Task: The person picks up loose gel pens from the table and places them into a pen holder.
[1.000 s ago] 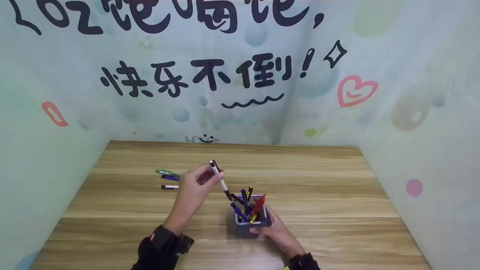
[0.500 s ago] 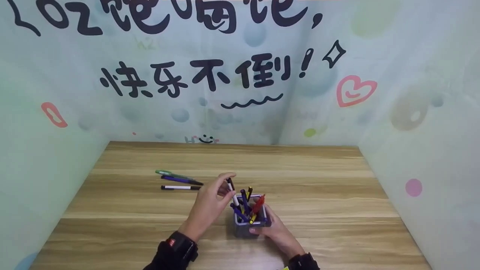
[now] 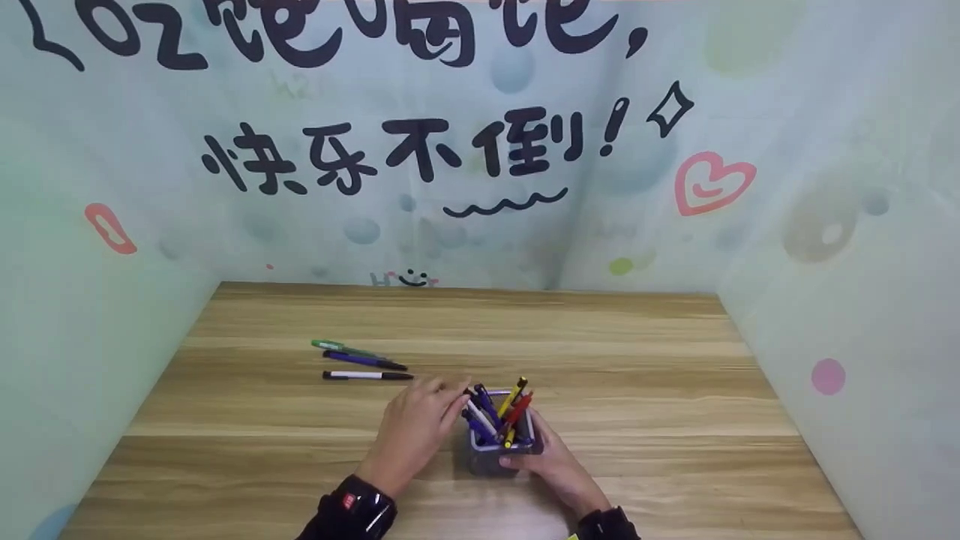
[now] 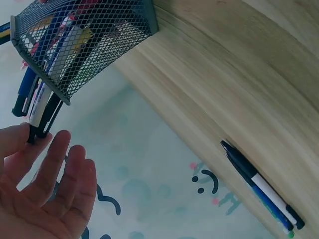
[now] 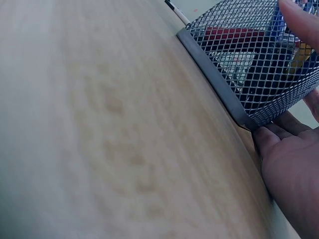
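Observation:
A dark mesh pen holder (image 3: 493,461) with a pale rim stands on the wooden table, filled with several pens. My right hand (image 3: 553,459) holds it from the right side, thumb and fingers round the mesh (image 5: 239,59). My left hand (image 3: 416,427) is at its left rim. There the thumb and forefinger pinch the dark end of a white pen (image 4: 37,109), whose shaft slants down inside the mesh. The other fingers (image 4: 82,189) are spread loosely. Blue pens (image 3: 486,405), a red pen (image 3: 519,407) and a yellow pen (image 3: 513,396) stick up beside it.
Left of the holder lie a green pen (image 3: 337,347), a blue pen (image 3: 360,360) and a white pen with black ends (image 3: 360,375), close together on the table (image 3: 637,360). A printed cloth backdrop (image 3: 360,247) borders the table at the back and sides.
My left hand has moved right and down, lowering the white pen from above the rim into the holder. The yellow pen now leans further right. My right hand stays in place.

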The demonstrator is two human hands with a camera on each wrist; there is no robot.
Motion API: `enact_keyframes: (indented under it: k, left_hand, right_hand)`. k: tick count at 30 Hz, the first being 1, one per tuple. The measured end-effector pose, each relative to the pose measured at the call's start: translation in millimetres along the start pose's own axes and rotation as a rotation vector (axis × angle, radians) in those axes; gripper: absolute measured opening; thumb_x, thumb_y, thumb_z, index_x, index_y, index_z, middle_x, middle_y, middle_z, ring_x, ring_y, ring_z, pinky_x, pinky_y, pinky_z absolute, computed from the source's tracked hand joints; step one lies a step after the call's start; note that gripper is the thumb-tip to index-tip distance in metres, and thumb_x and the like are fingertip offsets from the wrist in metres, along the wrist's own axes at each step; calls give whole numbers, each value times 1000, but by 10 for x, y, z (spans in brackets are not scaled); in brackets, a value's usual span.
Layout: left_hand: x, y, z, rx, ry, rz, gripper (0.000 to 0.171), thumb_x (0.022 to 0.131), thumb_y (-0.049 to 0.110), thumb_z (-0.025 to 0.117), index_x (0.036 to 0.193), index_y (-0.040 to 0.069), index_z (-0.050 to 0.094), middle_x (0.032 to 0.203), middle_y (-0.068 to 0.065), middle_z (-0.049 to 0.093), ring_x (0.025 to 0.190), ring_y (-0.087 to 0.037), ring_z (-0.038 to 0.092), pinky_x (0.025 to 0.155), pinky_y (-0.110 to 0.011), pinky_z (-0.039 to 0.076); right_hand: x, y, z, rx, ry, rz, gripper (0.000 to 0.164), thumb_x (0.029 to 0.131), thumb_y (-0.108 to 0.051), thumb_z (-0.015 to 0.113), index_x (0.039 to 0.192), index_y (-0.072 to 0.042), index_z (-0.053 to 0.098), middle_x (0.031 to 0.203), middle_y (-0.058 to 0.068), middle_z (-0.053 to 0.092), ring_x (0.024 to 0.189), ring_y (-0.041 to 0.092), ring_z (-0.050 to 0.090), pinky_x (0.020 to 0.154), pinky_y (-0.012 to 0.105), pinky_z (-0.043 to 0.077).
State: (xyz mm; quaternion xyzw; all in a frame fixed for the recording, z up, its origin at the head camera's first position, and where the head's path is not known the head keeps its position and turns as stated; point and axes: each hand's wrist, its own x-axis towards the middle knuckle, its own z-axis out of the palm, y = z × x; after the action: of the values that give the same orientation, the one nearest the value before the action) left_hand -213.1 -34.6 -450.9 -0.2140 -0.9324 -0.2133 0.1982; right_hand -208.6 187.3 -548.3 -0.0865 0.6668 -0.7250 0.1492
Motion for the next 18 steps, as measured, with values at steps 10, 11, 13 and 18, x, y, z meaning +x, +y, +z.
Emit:
enact_keyframes:
  k: [10,11,13,18]
  left_hand:
    - [-26,10,-58,-42,-94,-31,33,94,33,50,121,18,62,111,-13,67,103,-32,62,92,-48,49]
    - [-28,-4,-54,-76,-93,-58,34,95,33,49,123,17,60,113,-14,66,104,-32,62,93,-48,48]
    - [-24,-57,-31,-135,-90,-128,36,95,31,49,125,14,58,114,-16,65,105,-33,61,93,-47,49]
    - [-10,-366,84,-197,-99,-309,32,93,20,53,121,6,60,116,-19,62,103,-33,59,89,-46,50]
  right_hand:
    - [-5,-4,-13,4,-1,4,95,72,-6,72,149,-8,15,153,18,21,140,32,20,116,52,5]
    - [-3,-4,-12,3,-2,6,95,72,-6,72,149,-8,15,153,18,20,140,32,20,116,52,4]
    - [-1,-6,-8,0,1,12,96,72,-7,73,149,-7,14,153,18,19,141,33,18,116,52,4]
    - [0,-15,7,-17,16,36,96,72,-9,74,148,-8,17,152,18,25,138,32,25,116,52,9]
